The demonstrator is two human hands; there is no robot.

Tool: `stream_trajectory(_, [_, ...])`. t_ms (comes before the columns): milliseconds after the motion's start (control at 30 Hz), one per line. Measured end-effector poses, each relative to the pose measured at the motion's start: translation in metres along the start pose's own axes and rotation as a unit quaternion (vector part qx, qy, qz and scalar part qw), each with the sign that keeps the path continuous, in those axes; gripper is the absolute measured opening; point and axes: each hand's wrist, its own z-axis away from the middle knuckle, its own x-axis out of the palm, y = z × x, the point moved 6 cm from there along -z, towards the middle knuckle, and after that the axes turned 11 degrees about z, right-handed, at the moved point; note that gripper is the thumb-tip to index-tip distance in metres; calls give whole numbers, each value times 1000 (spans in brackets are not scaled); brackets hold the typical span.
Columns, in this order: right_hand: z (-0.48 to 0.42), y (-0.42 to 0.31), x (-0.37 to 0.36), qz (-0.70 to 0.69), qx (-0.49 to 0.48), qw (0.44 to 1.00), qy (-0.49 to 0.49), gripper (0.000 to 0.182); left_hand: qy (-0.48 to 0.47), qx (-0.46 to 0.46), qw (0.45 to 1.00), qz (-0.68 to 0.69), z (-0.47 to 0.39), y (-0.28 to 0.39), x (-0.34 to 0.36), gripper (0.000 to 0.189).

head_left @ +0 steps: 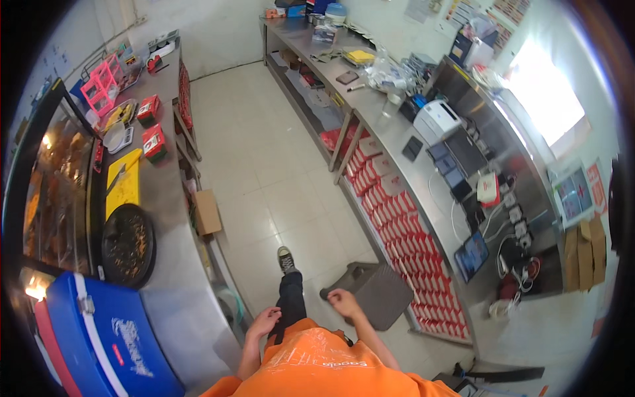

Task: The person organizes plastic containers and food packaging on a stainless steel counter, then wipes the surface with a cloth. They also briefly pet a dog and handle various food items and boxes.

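My left hand (265, 321) hangs at the left of my orange shirt, its fingers loosely curled with nothing seen in them. On the right, my right hand (343, 303) is raised in front of a dark grey plastic stool or bin (382, 297); its fingers are bent, and whether anything small is between them cannot be told. On the steel counter at left lie a yellow cutting board (130, 183) with a knife (116, 179) on it and a round black pan (129, 245) with brown crumbs. Two red boxes (154, 143) stand farther along.
A blue cooler box (114, 337) and a lit glass food cabinet (59, 193) line the left side. The tiled floor (238, 149) runs between the counters. At right, a steel table holds a white printer (437, 119), phones and a tablet (471, 256); folded red-and-white cartons (407, 248) fill the shelf below.
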Motion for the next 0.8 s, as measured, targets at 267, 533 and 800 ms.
stream_trajectory(267, [-273, -131, -71, 15, -88, 995, -37, 16, 119, 117, 974, 153, -172, 198, -108, 28])
stream_trajectory(533, [-651, -297, -243, 130, -181, 965, 140, 32, 322, 58, 869, 371, -244, 220, -206, 25])
stream_trajectory(800, [-1074, -371, -424, 310, -192, 882, 299, 93, 394, -268, 767, 428, -264, 175, -85, 30])
